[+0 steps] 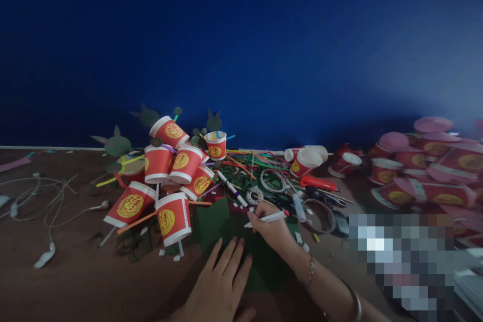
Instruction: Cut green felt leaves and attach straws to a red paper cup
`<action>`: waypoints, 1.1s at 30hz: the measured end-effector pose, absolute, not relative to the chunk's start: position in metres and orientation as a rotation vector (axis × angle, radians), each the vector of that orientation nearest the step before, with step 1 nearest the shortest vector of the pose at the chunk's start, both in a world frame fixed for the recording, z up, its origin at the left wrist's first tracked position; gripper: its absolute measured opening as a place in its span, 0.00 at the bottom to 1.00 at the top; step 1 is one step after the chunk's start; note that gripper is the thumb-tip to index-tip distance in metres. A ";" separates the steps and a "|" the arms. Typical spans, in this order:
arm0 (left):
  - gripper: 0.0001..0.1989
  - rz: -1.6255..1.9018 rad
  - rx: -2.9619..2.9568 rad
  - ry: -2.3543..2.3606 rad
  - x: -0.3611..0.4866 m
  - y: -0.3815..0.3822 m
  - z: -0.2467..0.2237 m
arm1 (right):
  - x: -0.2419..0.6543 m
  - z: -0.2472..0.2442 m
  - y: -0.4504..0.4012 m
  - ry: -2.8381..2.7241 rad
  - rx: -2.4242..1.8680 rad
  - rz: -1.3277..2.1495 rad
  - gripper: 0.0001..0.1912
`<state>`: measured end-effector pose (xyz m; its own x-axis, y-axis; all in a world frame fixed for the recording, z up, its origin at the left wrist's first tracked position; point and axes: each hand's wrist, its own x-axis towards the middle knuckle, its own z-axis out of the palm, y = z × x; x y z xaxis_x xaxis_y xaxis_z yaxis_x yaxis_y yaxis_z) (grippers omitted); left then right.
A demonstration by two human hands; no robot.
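Dark green paper (264,261) lies on the brown table, low in the middle of the head view. My left hand (222,282) rests flat on its left part with the fingers spread. In my right hand (269,229) is a white marker (273,217) with a red end, pinched between thumb and fingers. Its tip points left, over the paper's upper part. Just behind the hands lie a second white marker (232,188) with a purple band and a white ring (254,195).
Red paper cups (175,219) are piled at the left, with green rabbit-shaped cutouts (117,145). White earphones (45,256) lie far left. Behind are colored sticks (241,163), tape rolls (273,180) and a red-handled tool (319,183). More cups (387,171) stand right, before a blue wall.
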<state>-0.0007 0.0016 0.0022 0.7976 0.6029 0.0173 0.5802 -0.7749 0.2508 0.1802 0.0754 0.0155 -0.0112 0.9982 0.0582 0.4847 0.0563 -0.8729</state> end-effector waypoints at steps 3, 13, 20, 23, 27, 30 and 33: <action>0.34 0.145 2.764 0.925 -0.001 0.001 0.003 | 0.181 0.014 0.075 -1.641 -1.552 0.796 0.14; 0.34 0.158 2.750 0.917 0.000 0.001 0.002 | 0.180 0.014 0.074 -1.583 -1.531 0.892 0.14; 0.35 0.162 2.762 0.920 0.000 0.002 0.002 | 0.180 0.014 0.074 -1.627 -1.548 0.846 0.14; 0.35 0.158 2.763 0.909 0.000 0.002 0.003 | 0.181 0.014 0.075 -1.618 -1.533 0.879 0.14; 0.35 0.143 2.771 0.916 0.000 0.002 0.002 | 0.180 0.014 0.075 -1.611 -1.520 0.832 0.14; 0.34 0.161 2.773 0.914 -0.001 0.003 0.000 | 0.180 0.016 0.074 -1.575 -1.505 0.920 0.14; 0.34 0.181 2.770 0.922 -0.001 0.003 0.000 | 0.181 0.020 0.075 -1.360 -1.418 1.124 0.15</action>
<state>-0.0012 0.0030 0.0002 0.7961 0.6032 0.0481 0.5766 -0.7804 0.2419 0.1814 0.0747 0.0196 0.0044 0.9989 -0.0475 0.2348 -0.0472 -0.9709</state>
